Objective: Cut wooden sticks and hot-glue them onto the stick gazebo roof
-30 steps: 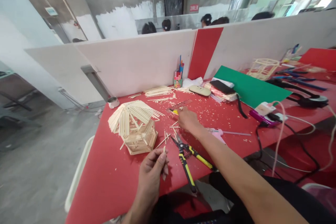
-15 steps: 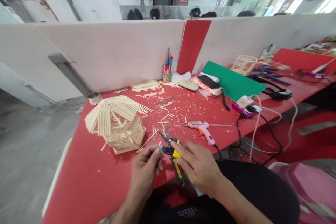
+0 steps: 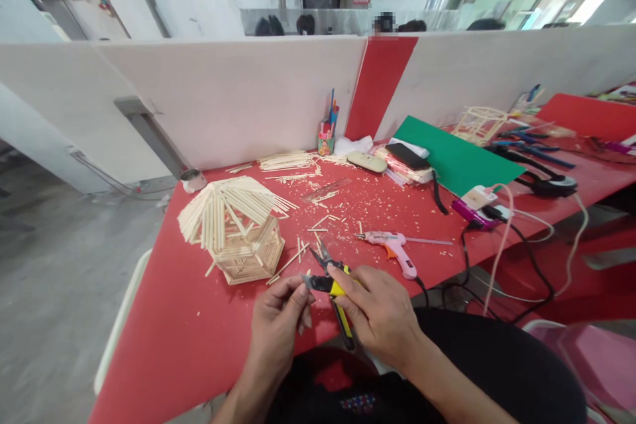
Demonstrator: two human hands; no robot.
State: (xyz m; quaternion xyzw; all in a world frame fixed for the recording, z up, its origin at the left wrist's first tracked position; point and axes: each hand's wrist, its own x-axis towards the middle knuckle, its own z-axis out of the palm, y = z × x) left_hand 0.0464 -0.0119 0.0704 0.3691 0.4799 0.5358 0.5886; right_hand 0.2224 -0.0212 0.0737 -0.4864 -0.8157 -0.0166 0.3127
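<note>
My right hand (image 3: 380,315) is closed on yellow-and-black pliers (image 3: 345,324), whose pointed jaws stand apart, and on a short blade-like tool (image 3: 320,284) with a yellow handle. My left hand (image 3: 281,318) is pinched at the tip of that blade, around a small pale stick end (image 3: 308,273); most of the stick is hidden by the fingers. Left of the hands, a lantern-like model of wooden sticks (image 3: 253,255) rests on the table, with a slanting stick roof (image 3: 223,209) leaning over it. Loose short sticks (image 3: 298,250) lie just beyond my left hand.
A pink glue gun (image 3: 392,248) lies right of the pliers. Farther back are stick bundles (image 3: 288,160), a pen cup (image 3: 326,144), an oval case (image 3: 366,161), a green board (image 3: 457,156) and a purple power strip (image 3: 470,214) with cables. Heads of people show above the partition (image 3: 248,93).
The whole view has shifted, so the table and model appear farther right. Both hands keep their hold, and the blade lies a little flatter at my left fingertips.
</note>
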